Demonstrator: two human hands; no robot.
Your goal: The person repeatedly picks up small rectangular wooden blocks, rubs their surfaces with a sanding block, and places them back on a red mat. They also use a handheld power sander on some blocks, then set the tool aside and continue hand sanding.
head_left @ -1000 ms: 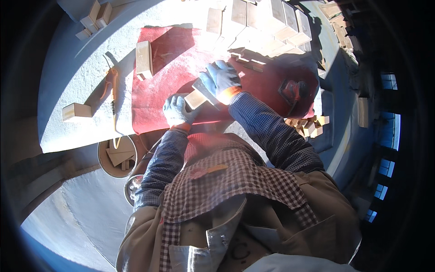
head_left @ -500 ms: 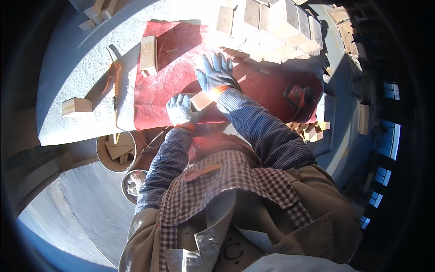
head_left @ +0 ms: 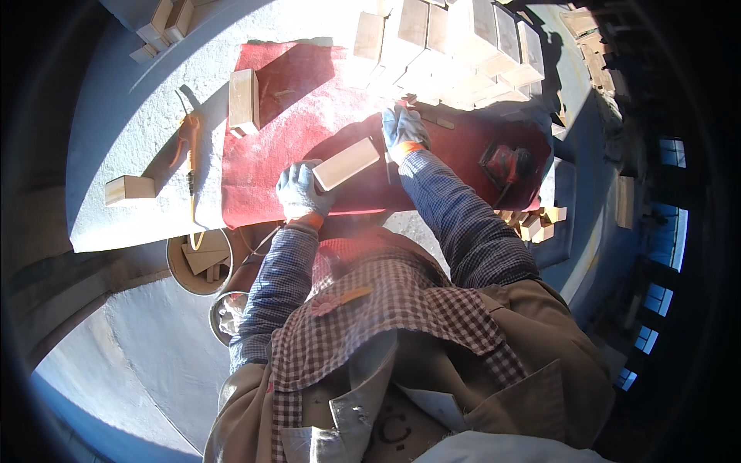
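While the left hand (head_left: 301,190) grips the block (head_left: 347,164) by its near left end, probably to steady it and leave the top free, that block sits over the middle of the red cloth (head_left: 255,181), which likely cushions it from the bench (head_left: 143,96). Out to the far right goes the right hand (head_left: 403,130), fingers bent, just short of the stack (head_left: 471,58), and I can't tell whether it's holding anything! A moment ago it lay spread across the block's far end; now the whole top shows, the left hand keeping its place.
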